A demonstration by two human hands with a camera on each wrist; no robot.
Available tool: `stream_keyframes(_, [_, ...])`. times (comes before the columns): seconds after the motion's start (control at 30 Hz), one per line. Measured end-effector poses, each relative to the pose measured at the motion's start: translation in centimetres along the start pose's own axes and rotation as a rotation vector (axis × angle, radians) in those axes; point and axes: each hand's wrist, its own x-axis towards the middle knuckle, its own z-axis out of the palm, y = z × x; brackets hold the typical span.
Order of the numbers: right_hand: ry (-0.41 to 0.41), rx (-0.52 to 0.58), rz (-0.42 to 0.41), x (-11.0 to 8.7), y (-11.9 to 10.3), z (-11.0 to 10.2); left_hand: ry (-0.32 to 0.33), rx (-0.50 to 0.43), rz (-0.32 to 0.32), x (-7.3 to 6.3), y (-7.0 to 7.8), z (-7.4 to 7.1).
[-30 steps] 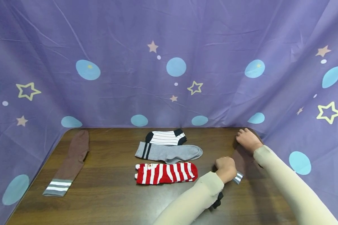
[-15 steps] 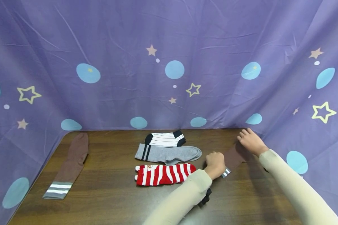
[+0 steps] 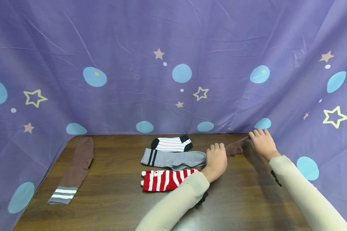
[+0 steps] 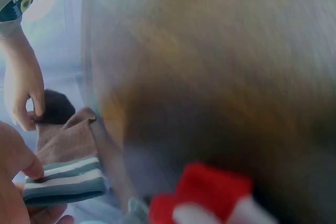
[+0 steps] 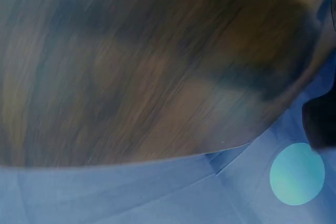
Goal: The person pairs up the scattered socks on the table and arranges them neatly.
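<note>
A brown sock [image 3: 234,148] is stretched between my two hands, raised off the table. In the head view my left hand [image 3: 217,160] holds one end, over the toe of the grey sock [image 3: 173,158]. The left wrist view shows that hand's thumb and fingers pinching the grey-and-white striped cuff [image 4: 65,182]. At the other end my right hand [image 3: 263,144] pinches the dark toe [image 4: 55,107]. In the right wrist view only a dark piece of cloth [image 5: 320,121] shows at the right edge.
Another brown sock [image 3: 75,170] lies at the table's left. Beside the grey sock lie a white-and-black striped sock [image 3: 170,143] and a red-and-white striped sock [image 3: 164,180], partly behind my left forearm. A purple curtain [image 3: 127,80] surrounds the wooden table [image 3: 104,211].
The brown sock has come up off the table and moved left with my left hand. My right hand has risen slightly, keeping its end. The other socks have stayed put.
</note>
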Motion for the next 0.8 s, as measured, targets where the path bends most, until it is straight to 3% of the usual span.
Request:
stream_keyframes(0.13, [0.111,0.044,0.078,0.2,-0.4,0.0,0.103,0.040,0.038,0.4,-1.2,-0.3])
stream_keyframes(0.4, [0.199,0.123,0.197,1.2,-1.5,-0.9,0.266,0.028,0.072,1.4,-4.7,-0.2])
stream_keyframes(0.6, [0.283,0.176,0.224,2.5,-2.9,-2.8,0.301,-0.046,0.114,2.1,-7.9,-0.7])
stream_keyframes(0.8, [0.291,0.220,0.191,3.7,-4.1,-5.0,0.349,-0.078,0.166,2.4,-10.8,-1.7])
